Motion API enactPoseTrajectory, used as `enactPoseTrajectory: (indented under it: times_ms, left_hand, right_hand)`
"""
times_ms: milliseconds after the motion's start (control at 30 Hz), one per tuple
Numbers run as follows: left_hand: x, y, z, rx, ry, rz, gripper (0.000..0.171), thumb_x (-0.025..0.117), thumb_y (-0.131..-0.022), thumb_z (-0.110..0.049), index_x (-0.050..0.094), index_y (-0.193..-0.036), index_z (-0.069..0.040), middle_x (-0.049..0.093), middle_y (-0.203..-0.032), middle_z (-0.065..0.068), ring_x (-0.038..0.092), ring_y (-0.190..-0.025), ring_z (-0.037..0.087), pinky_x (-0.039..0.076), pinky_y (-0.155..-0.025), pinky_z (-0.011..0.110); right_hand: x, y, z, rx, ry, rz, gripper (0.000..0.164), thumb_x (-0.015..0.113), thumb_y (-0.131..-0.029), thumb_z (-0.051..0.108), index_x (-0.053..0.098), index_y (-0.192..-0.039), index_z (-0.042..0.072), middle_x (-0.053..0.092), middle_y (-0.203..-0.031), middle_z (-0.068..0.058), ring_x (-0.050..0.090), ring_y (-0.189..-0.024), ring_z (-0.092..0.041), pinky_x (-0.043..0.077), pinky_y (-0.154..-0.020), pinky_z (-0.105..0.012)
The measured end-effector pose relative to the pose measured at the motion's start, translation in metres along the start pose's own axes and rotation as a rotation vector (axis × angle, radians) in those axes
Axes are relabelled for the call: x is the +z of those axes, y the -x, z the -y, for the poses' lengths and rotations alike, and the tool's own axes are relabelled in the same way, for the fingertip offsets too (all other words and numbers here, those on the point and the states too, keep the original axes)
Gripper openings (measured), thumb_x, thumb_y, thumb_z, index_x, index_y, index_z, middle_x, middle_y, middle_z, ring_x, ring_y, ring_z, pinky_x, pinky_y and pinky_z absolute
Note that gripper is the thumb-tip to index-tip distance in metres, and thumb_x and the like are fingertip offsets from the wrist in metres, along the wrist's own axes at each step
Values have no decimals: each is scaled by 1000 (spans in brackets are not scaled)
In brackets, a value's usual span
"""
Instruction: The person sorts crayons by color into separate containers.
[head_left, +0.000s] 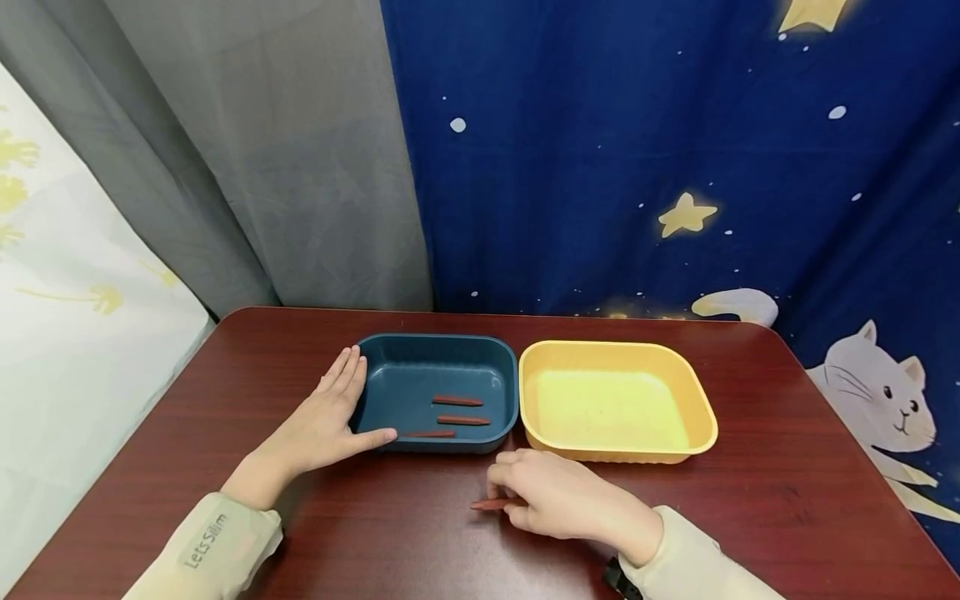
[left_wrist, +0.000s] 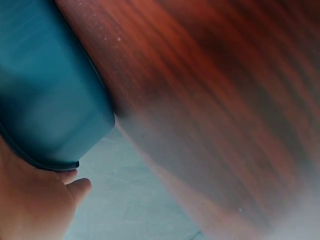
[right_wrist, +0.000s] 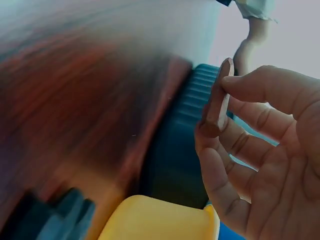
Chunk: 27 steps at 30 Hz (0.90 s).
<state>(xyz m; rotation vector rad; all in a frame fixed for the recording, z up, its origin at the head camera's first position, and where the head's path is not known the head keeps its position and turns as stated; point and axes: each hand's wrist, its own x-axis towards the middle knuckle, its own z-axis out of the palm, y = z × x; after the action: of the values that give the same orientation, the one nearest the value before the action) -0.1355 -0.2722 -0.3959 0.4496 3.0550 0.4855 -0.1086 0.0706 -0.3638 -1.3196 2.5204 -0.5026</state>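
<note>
A dark blue plastic basin [head_left: 401, 379] stands on the table with several reddish-brown sticks [head_left: 462, 421] lying in it, each tapering to a point. My left hand [head_left: 318, 425] rests against the basin's left side, fingers straight along the rim and thumb on the front rim. Just in front of the basins, my right hand [head_left: 558, 496] pinches one more reddish-brown pointed stick [head_left: 491, 504] a little above the table. In the right wrist view this stick [right_wrist: 218, 102] has flat facets and sits between thumb and fingertips.
A yellow plastic basin [head_left: 603, 404] with nothing visible in it stands close beside the blue one, on its right. The dark red wooden table [head_left: 405, 533] ends at the back near a grey curtain [head_left: 300, 167] and a blue star-patterned curtain [head_left: 562, 208].
</note>
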Motion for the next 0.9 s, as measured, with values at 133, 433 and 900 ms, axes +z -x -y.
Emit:
enactPoseTrajectory:
  times_ms: [133, 433, 900]
  left_hand:
    - [-1, 0, 0, -1, 1, -1, 117, 61, -84, -72, 11, -156, 6, 2, -167, 19, -1, -156, 36, 20, -120, 60]
    - [-1, 1, -1, -2, -8, -2, 117, 60, -84, -72, 12, -156, 6, 4, -167, 20, 1, -156, 36, 21, -118, 63]
    - [0, -1, 1, -12, -2, 2, 119, 60, -82, -74, 11, -157, 4, 2, -167, 18, 0, -156, 36, 20, -118, 65]
  right_hand:
    - [-5, -4, 1, -11, -33, -33, 15, 67, -85, 8, 65, -89, 22, 52, -81, 12, 45, -74, -1, 40, -66, -15]
    - [-31, -20, 8, -58, -109, -105, 12, 65, -88, 6, 67, -92, 18, 57, -85, 8, 49, -72, -2, 44, -66, -16]
    - [-39, -70, -3, -99, -157, -85, 15, 63, -87, 4, 70, -97, 12, 60, -84, 4, 55, -72, -10, 46, -66, -17]
